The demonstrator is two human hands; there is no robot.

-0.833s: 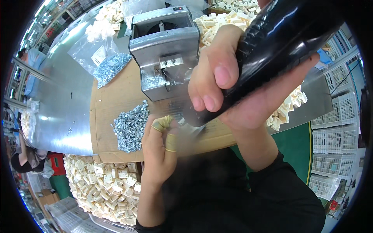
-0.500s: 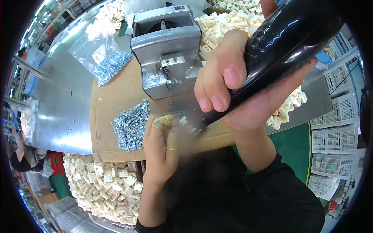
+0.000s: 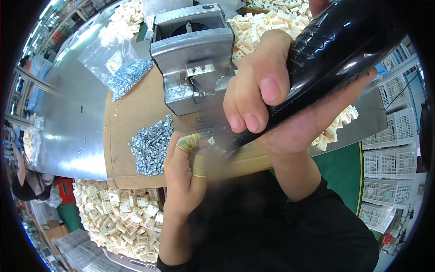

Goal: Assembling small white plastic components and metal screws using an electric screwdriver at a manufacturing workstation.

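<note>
My right hand [image 3: 290, 129] is wrapped round a glossy black power screwdriver [image 3: 326, 54], tilted with its narrow end pointing down and left. Around the tip the picture is smeared. My left hand [image 3: 185, 174] has yellowish tape on its thumb and forefinger. Those two fingertips pinch a small cream plastic piece [image 3: 210, 141] right at the screwdriver's tip; the piece is mostly hidden. Beside my left hand lies a heap of small silvery metal parts [image 3: 149, 147] on a cardboard sheet [image 3: 122, 131].
A grey metal machine [image 3: 192, 59] stands on the cardboard ahead. To its left lies a clear bag of bluish metal parts [image 3: 129, 77]. Cream plastic blocks [image 3: 118, 213] fill a container at lower left, and more blocks [image 3: 258, 27] are piled behind. White baskets [image 3: 389, 165] line the right.
The screwdriver and my right hand have shifted very slightly up and outward. My left hand keeps its pinch beside the tip. The whole view has drifted a little.
</note>
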